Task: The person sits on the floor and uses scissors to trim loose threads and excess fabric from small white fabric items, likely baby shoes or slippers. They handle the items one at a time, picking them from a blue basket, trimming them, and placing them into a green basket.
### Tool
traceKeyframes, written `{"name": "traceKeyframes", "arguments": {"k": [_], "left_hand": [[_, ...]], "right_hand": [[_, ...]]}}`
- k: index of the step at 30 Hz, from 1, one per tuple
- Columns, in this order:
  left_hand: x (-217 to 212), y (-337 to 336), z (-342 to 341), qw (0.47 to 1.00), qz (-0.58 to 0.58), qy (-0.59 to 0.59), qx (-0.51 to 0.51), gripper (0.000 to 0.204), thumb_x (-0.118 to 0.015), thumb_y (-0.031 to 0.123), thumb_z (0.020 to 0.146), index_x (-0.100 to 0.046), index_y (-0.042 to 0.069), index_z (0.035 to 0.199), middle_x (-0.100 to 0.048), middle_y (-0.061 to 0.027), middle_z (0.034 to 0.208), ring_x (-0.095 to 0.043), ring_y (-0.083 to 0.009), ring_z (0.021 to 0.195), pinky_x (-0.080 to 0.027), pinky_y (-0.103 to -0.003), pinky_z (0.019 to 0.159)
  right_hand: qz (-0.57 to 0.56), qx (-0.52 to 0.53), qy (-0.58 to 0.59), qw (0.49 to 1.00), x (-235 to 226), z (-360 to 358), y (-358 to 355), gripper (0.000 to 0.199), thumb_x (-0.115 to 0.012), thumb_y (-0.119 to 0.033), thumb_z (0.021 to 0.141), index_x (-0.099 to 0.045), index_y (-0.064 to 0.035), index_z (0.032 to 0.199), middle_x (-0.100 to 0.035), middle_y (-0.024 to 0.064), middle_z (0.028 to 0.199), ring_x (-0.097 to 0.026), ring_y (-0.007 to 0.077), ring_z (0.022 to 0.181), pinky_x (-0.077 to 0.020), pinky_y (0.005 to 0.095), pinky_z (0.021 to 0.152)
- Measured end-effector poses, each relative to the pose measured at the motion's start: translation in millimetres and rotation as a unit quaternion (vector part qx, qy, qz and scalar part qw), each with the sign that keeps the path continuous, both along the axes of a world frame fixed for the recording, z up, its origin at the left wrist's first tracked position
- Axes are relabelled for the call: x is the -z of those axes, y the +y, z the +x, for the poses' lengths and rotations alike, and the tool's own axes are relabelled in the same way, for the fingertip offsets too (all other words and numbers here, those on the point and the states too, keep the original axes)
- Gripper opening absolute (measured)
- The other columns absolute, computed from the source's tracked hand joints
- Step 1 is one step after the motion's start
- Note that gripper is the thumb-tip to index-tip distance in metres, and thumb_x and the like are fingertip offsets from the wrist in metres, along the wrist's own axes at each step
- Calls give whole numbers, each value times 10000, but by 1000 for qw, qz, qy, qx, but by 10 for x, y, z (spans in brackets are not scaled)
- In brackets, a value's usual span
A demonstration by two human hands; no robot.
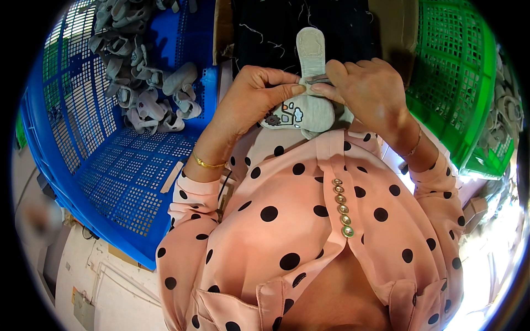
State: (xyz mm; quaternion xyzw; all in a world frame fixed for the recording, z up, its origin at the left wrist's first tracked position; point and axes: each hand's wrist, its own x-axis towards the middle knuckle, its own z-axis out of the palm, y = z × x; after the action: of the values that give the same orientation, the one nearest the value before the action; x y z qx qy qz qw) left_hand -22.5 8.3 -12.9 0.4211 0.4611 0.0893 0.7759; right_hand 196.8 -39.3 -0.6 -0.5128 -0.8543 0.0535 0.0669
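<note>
A small pale grey fabric shoe (319,113) with a stitched picture on its side is held up in front of my chest. Its strap (311,45) points away from me, with a stitched patch at the end. The finger and thumb of my left hand (253,95) pinch the shoe at the base of this strap. My right hand (369,91) is closed at the same spot, with a slim grey metal tool (317,79) showing between its fingers. Most of the tool is hidden, so its kind cannot be made out.
On the left stands a blue plastic basket (124,182) with a heap of similar small shoes (149,102) toward its far end. A green plastic basket (450,83) stands on the right, with more grey pieces (499,118) beyond it. Loose threads lie on dark cloth (265,33) ahead.
</note>
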Motion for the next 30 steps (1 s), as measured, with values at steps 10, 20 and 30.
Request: {"name": "traceKeyframes", "arguments": {"k": [10, 20, 30], "left_hand": [[-34, -6, 12, 998, 55, 13, 10, 202, -731, 112, 870, -735, -20, 1023, -705, -31, 794, -608, -48, 664, -478, -191, 586], [42, -173, 98, 945, 317, 76, -33, 256, -757, 135, 845, -696, -4, 1051, -701, -78, 845, -665, -125, 698, -524, -251, 628], [90, -209, 45, 889, 447, 96, -13, 130, -681, 73, 909, -638, -7, 1002, -716, -61, 860, -673, -102, 770, -540, -223, 697]], "right_hand": [[-170, 40, 83, 981, 56, 68, 55, 429, -561, -425, 949, -562, -46, 748, -568, 72, 589, -586, 216, 539, -444, 321, 539], [-437, 244, 495, 710, 158, 81, 76, 284, -614, -270, 956, -612, 9, 908, -526, -25, 726, -450, 43, 687, -415, 225, 600], [-484, 283, 517, 647, 119, -12, 142, 237, -632, -219, 941, -617, 9, 879, -530, -32, 716, -457, 42, 647, -409, 210, 592]]}}
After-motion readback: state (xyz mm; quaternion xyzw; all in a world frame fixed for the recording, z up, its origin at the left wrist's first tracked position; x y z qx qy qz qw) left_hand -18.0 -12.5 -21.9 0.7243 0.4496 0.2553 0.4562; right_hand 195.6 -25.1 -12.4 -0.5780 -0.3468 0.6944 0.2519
